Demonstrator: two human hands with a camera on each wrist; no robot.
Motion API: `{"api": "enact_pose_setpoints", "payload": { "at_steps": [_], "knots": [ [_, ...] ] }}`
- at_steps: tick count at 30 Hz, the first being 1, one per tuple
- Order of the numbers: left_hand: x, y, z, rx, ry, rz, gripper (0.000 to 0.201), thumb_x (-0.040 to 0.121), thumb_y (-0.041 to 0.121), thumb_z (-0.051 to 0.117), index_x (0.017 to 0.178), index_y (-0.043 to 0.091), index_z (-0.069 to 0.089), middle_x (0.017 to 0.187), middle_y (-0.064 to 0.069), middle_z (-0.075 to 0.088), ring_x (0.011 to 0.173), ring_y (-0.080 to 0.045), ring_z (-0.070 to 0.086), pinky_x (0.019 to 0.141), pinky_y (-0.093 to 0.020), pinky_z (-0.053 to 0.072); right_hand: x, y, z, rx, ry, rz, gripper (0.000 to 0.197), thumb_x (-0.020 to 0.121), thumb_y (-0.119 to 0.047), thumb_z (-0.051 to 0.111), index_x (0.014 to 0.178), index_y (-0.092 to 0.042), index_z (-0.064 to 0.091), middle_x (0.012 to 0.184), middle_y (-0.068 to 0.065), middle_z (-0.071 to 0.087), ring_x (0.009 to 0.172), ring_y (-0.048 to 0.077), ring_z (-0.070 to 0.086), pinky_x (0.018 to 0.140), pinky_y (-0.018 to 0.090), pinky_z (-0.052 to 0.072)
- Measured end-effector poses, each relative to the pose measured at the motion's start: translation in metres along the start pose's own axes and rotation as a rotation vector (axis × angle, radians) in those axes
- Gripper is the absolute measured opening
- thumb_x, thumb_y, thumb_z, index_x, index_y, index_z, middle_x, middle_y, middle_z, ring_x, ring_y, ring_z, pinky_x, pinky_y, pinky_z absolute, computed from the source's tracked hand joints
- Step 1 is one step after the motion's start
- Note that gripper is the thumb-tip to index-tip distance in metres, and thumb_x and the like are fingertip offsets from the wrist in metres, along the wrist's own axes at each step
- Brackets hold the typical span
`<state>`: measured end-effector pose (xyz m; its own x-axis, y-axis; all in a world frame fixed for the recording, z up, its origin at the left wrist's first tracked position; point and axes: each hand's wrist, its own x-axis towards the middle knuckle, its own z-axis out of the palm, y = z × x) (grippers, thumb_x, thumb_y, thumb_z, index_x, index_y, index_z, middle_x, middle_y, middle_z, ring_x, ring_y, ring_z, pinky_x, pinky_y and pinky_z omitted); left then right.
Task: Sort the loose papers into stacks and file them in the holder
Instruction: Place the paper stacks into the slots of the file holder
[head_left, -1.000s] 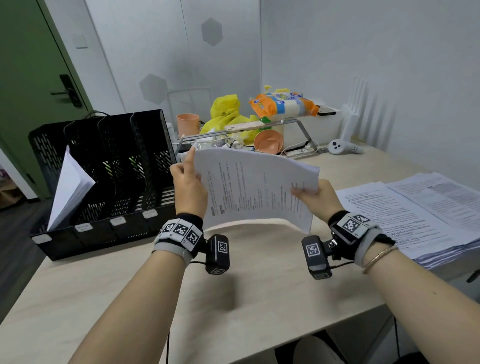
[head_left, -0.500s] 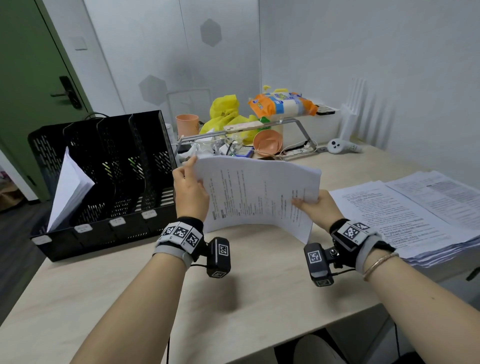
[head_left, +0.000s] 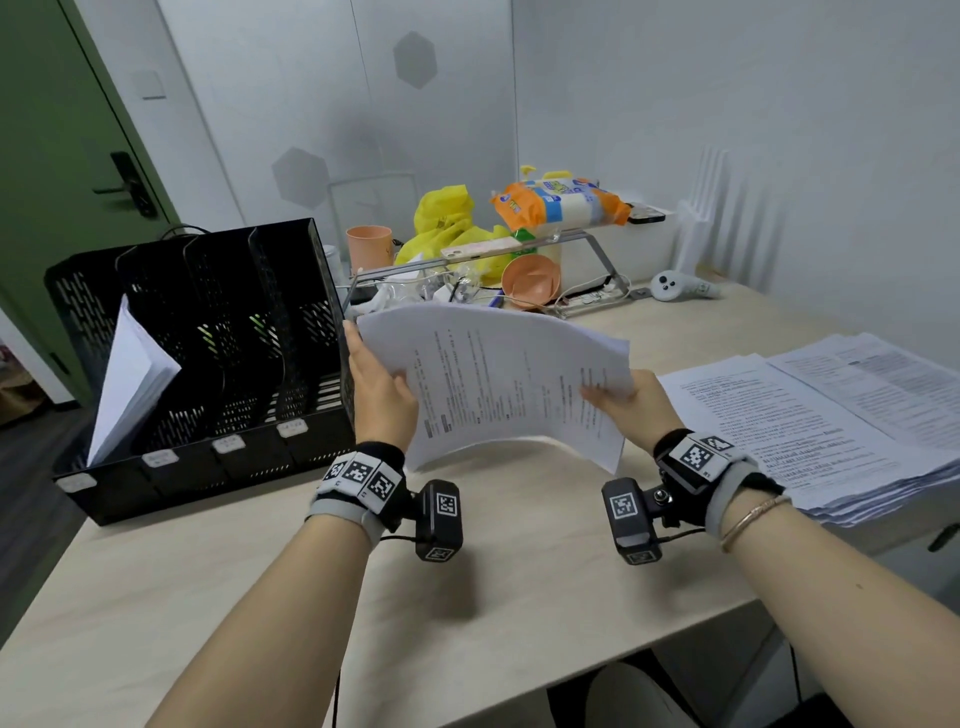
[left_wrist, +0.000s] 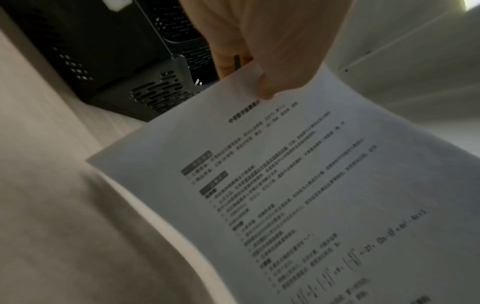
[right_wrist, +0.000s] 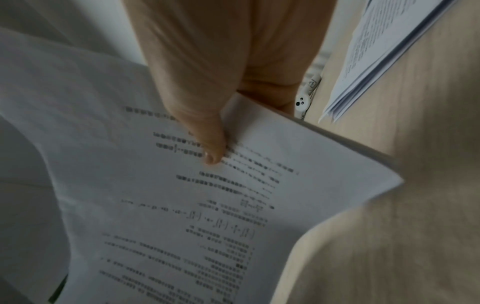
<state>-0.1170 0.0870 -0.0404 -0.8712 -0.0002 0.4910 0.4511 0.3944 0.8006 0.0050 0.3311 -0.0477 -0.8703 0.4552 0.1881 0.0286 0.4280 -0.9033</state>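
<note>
The black holder (head_left: 208, 364) stands at left on the worktop (head_left: 311, 597). Left hand (head_left: 382, 395) and right hand (head_left: 631, 410) each grip an end of a bowed paper sheaf (head_left: 498, 384), raised beside it; loose papers (head_left: 831, 415) lie right.

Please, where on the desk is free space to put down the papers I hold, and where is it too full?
The bare desk in front of the black file holder and beneath the held papers is free. Crowded: the paper stacks at right, and the back by the metal stand with its bags and bowl.
</note>
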Motion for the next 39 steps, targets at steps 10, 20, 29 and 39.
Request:
{"api": "enact_pose_setpoints", "payload": {
  "at_steps": [10,20,29,39],
  "knots": [
    [0.001,-0.002,0.003,0.018,-0.115,-0.193,0.015,0.097,0.019,0.048,0.103,0.01,0.038,0.11,-0.014,0.053,0.101,-0.024,0.054,0.076,-0.032,0.041,-0.005,0.007,-0.003,-0.037,-0.086,0.06,0.026,0.088,-0.009,0.063,0.112,0.0,0.064,0.112,0.016,0.065,0.104,0.028,0.061,0.08,0.031,0.046],
    [0.015,0.044,-0.011,0.09,-0.062,0.126,0.006,0.097,0.012,0.043,0.094,0.007,0.043,0.083,-0.01,0.055,0.077,-0.028,0.052,0.065,-0.034,0.036,0.008,-0.01,-0.026,-0.015,0.127,0.004,0.079,0.081,-0.007,0.068,0.145,-0.02,0.023,0.119,0.012,0.06,0.106,0.023,0.059,0.099,0.04,0.044],
    [0.038,0.102,-0.023,0.438,-0.007,0.556,0.017,0.093,0.02,0.05,0.097,0.005,0.058,0.094,-0.01,0.061,0.097,-0.031,0.053,0.081,-0.035,0.023,0.032,-0.085,-0.042,-0.443,0.163,-0.31,0.086,0.073,-0.038,0.077,0.143,-0.017,0.032,0.141,0.008,0.043,0.132,0.026,0.036,0.11,0.043,0.028],
    [0.031,0.119,-0.026,0.484,0.017,0.612,0.025,0.089,0.03,0.06,0.103,0.009,0.063,0.127,-0.008,0.052,0.13,-0.033,0.035,0.1,-0.033,-0.001,0.012,-0.083,-0.015,0.085,-0.117,-0.298,0.021,0.09,-0.018,0.062,0.082,0.0,0.07,0.074,0.007,0.067,0.069,0.012,0.06,0.063,0.028,0.046]
  ]
}}
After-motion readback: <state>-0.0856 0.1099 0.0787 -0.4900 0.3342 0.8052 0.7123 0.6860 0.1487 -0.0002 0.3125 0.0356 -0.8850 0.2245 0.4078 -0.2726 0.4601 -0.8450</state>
